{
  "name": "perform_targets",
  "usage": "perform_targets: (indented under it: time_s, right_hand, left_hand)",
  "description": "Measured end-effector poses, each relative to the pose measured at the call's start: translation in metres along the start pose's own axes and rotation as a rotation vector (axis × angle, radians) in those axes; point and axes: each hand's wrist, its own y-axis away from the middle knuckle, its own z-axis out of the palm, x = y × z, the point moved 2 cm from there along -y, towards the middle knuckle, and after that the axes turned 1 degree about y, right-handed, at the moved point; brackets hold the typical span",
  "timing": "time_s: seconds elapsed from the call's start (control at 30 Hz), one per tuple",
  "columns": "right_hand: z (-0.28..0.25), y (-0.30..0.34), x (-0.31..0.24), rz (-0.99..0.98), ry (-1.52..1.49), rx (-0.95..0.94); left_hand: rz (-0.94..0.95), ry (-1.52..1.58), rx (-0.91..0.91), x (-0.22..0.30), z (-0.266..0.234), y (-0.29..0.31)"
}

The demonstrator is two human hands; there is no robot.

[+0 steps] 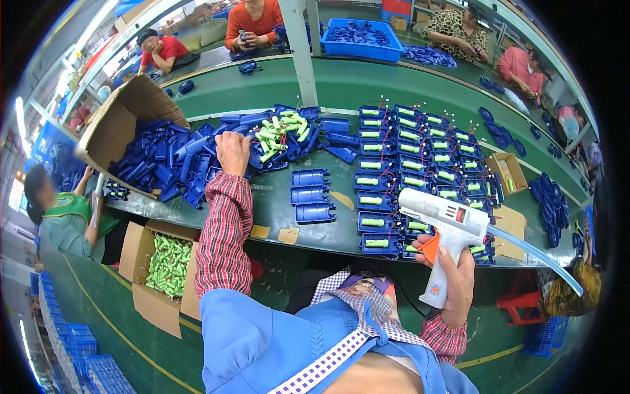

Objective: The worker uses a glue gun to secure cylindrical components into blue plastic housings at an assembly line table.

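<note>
My right hand (457,276) grips the white glue gun (446,236), its nozzle over the nearest blue shell with a green cell (379,243) on the counter (275,210). My left hand (232,152) reaches into the heap of blue shells (172,161) (fingers hidden, so I cannot tell their state). I'd lift one shell cleanly and keep the nozzle steady.

A single head-worn fisheye view looks steeply down from close above the person's chest, facing forward across the green tabletop (328,233) beyond the fingers (231,139)
</note>
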Motion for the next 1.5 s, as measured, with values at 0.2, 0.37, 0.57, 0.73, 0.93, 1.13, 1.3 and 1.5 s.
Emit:
perform_targets:
  time_s: [0.2,0.37,0.57,0.73,0.93,1.13,1.3,1.5]
  right_hand:
    - [0.004,-0.002,0.002,-0.014,0.006,-0.032]
    - [0.006,-0.004,0.004,0.017,-0.027,-0.043]
    - [0.010,-0.007,0.003,0.037,-0.001,-0.047]
    - [0.023,-0.011,0.002,0.049,0.006,-0.112]
    - [0.046,-0.015,0.008,0.121,0.019,-0.171]
    - [0.075,-0.030,0.016,0.146,0.102,-0.302]
    - [0.099,-0.044,0.036,0.169,0.115,-0.387]
    - [0.120,-0.067,0.066,0.156,0.198,-0.459]
  left_hand:
    - [-0.494,0.716,0.156,-0.006,-0.012,-0.049]
    - [-0.352,1.115,0.363,0.030,-0.057,-0.066]
    - [-0.417,0.890,0.107,0.050,-0.084,0.014]
    - [-0.306,0.684,-0.114,0.073,-0.070,0.094]
    - [-0.129,0.479,-0.160,0.085,-0.069,0.150]
    - [-0.232,0.391,-0.038,0.084,-0.077,0.148]
    - [-0.242,0.220,-0.060,0.076,-0.086,0.144]
    - [-0.247,0.319,-0.118,0.081,-0.087,0.153]
